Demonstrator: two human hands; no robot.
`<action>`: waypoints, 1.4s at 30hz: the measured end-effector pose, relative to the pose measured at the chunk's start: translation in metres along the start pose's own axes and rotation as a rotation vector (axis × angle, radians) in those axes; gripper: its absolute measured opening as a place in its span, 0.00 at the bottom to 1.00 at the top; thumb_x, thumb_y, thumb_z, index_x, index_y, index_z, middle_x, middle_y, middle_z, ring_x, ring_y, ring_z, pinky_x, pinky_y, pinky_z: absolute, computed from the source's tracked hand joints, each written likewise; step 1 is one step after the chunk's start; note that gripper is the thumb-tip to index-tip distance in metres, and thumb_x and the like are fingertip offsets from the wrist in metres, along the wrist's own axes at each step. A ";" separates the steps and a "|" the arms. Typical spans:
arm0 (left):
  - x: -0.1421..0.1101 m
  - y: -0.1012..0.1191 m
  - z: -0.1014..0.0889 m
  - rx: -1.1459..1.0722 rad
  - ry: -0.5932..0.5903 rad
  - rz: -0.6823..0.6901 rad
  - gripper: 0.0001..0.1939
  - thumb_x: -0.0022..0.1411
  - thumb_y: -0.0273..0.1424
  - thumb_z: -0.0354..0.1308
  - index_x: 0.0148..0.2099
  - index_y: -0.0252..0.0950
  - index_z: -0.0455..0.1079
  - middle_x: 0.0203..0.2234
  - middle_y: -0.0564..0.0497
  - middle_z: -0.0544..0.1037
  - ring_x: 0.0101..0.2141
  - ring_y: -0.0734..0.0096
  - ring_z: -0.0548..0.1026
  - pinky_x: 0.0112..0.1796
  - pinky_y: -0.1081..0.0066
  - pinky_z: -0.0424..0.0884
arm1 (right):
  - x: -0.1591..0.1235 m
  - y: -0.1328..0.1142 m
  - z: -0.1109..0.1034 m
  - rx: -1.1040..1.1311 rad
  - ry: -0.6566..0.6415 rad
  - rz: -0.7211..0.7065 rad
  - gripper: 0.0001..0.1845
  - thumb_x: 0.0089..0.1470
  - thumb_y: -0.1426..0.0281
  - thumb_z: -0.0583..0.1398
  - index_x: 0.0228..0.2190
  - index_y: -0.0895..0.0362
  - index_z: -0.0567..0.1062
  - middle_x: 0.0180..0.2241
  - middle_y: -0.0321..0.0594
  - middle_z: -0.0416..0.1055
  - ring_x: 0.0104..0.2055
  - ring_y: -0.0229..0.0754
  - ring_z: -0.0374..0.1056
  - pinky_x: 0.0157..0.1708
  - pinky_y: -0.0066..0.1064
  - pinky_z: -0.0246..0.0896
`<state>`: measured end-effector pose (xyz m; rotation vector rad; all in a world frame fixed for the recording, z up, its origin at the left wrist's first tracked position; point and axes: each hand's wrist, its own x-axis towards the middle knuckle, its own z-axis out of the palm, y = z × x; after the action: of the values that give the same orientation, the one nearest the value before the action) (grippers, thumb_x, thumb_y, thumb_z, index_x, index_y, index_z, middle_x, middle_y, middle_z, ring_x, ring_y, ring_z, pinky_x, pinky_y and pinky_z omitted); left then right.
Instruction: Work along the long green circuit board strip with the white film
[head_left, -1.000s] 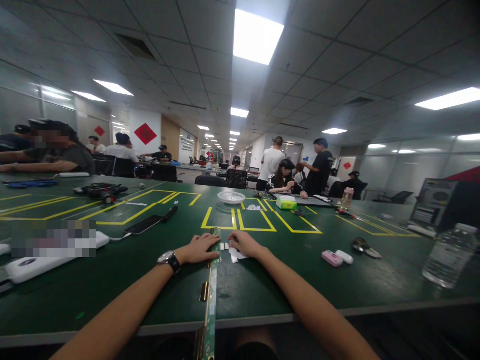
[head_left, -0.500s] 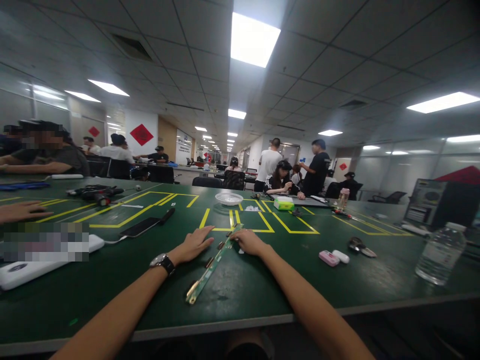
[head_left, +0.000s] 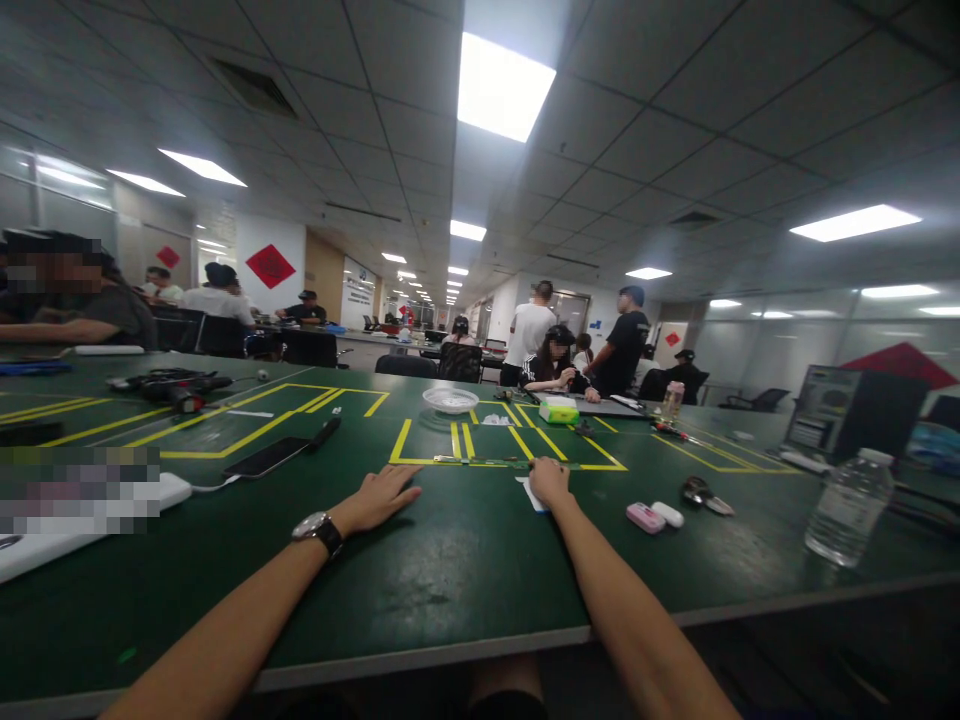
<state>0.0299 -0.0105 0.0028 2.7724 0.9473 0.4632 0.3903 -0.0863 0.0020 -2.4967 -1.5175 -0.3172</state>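
A long, thin green circuit strip (head_left: 487,462) lies crosswise on the green table (head_left: 450,560), along the near yellow line of a taped square. My right hand (head_left: 549,480) rests at the strip's right end, fingers curled down onto it, with a small white paper piece (head_left: 527,492) under it. My left hand (head_left: 379,497), a watch on its wrist, lies flat on the table with fingers stretched out. It sits a little in front of the strip's left end, apart from it.
A black phone (head_left: 266,458) and a white power bank (head_left: 174,490) lie to the left. Small pink (head_left: 645,517) and white (head_left: 667,513) cases and a water bottle (head_left: 844,508) are on the right. A white dish (head_left: 451,400) and a green box (head_left: 559,409) stand behind. People sit and stand at the far side.
The strip swung from lengthwise, hanging over the near edge, to crosswise along the yellow line. My right hand moved right with its end; my left hand came off it.
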 end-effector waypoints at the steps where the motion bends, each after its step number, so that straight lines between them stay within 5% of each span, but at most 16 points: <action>1: 0.000 0.001 0.000 -0.002 -0.007 0.002 0.28 0.69 0.45 0.37 0.65 0.40 0.51 0.60 0.44 0.58 0.58 0.55 0.57 0.52 0.53 0.55 | 0.000 0.000 0.001 0.000 -0.003 -0.001 0.22 0.57 0.72 0.46 0.48 0.52 0.72 0.53 0.47 0.65 0.56 0.49 0.57 0.51 0.47 0.48; 10: 0.000 -0.003 0.002 -0.008 -0.010 0.013 0.29 0.68 0.47 0.36 0.65 0.40 0.52 0.59 0.44 0.60 0.57 0.54 0.58 0.51 0.53 0.56 | -0.001 0.005 0.006 0.001 -0.053 -0.013 0.24 0.57 0.69 0.46 0.54 0.52 0.66 0.58 0.45 0.59 0.60 0.54 0.51 0.54 0.53 0.42; 20: 0.001 -0.003 -0.002 0.030 0.068 0.022 0.25 0.69 0.44 0.38 0.63 0.41 0.56 0.58 0.45 0.63 0.56 0.55 0.59 0.50 0.55 0.58 | -0.001 -0.010 -0.021 0.012 -0.067 -0.139 0.22 0.59 0.69 0.44 0.39 0.58 0.76 0.44 0.51 0.72 0.49 0.53 0.64 0.51 0.54 0.44; 24: 0.001 -0.001 -0.008 0.048 0.158 0.038 0.23 0.68 0.43 0.40 0.60 0.39 0.59 0.56 0.45 0.65 0.54 0.57 0.61 0.49 0.58 0.59 | -0.011 -0.042 -0.027 0.070 -0.108 -0.359 0.19 0.59 0.67 0.47 0.39 0.54 0.76 0.45 0.43 0.73 0.49 0.47 0.65 0.51 0.42 0.51; 27: 0.000 -0.002 -0.008 0.052 0.184 0.062 0.23 0.68 0.42 0.42 0.60 0.38 0.59 0.55 0.44 0.65 0.54 0.57 0.61 0.50 0.59 0.59 | -0.028 -0.080 -0.025 0.183 -0.112 -0.694 0.15 0.58 0.67 0.51 0.42 0.54 0.74 0.47 0.40 0.72 0.50 0.43 0.64 0.50 0.34 0.54; 30: -0.002 -0.003 -0.004 0.029 0.097 0.086 0.25 0.66 0.43 0.45 0.62 0.40 0.57 0.58 0.45 0.63 0.56 0.55 0.59 0.51 0.56 0.58 | -0.050 -0.116 -0.024 0.312 -0.076 -1.052 0.15 0.56 0.69 0.54 0.45 0.57 0.72 0.46 0.43 0.72 0.49 0.43 0.65 0.50 0.34 0.56; 34: -0.002 -0.003 0.002 0.007 -0.026 0.104 0.28 0.64 0.47 0.48 0.62 0.41 0.58 0.58 0.44 0.63 0.57 0.51 0.58 0.51 0.53 0.57 | -0.065 -0.137 -0.031 0.325 -0.044 -1.256 0.16 0.57 0.69 0.54 0.47 0.57 0.71 0.49 0.44 0.70 0.53 0.42 0.63 0.53 0.32 0.54; 37: -0.002 -0.005 0.003 -0.001 -0.031 0.108 0.30 0.64 0.51 0.47 0.62 0.42 0.58 0.58 0.44 0.62 0.57 0.50 0.58 0.52 0.54 0.57 | -0.055 -0.119 -0.040 0.256 0.014 -1.030 0.15 0.58 0.68 0.52 0.44 0.56 0.73 0.47 0.45 0.71 0.51 0.43 0.64 0.52 0.32 0.55; 40: -0.001 -0.007 0.004 -0.004 -0.031 0.095 0.32 0.63 0.54 0.45 0.63 0.42 0.57 0.59 0.44 0.60 0.57 0.50 0.58 0.52 0.54 0.57 | -0.036 -0.080 -0.046 0.108 0.061 -0.424 0.16 0.59 0.70 0.49 0.40 0.60 0.75 0.43 0.54 0.72 0.47 0.49 0.66 0.47 0.38 0.58; 42: -0.001 -0.008 0.005 0.002 -0.027 0.087 0.32 0.63 0.54 0.45 0.63 0.42 0.58 0.59 0.44 0.60 0.57 0.49 0.57 0.52 0.53 0.56 | -0.026 -0.051 -0.047 0.047 0.006 -0.159 0.17 0.58 0.71 0.49 0.40 0.62 0.75 0.43 0.59 0.71 0.47 0.53 0.67 0.44 0.41 0.60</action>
<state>0.0264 -0.0048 -0.0037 2.8231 0.8249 0.4360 0.3297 -0.0982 0.0426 -2.3417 -1.7050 -0.3096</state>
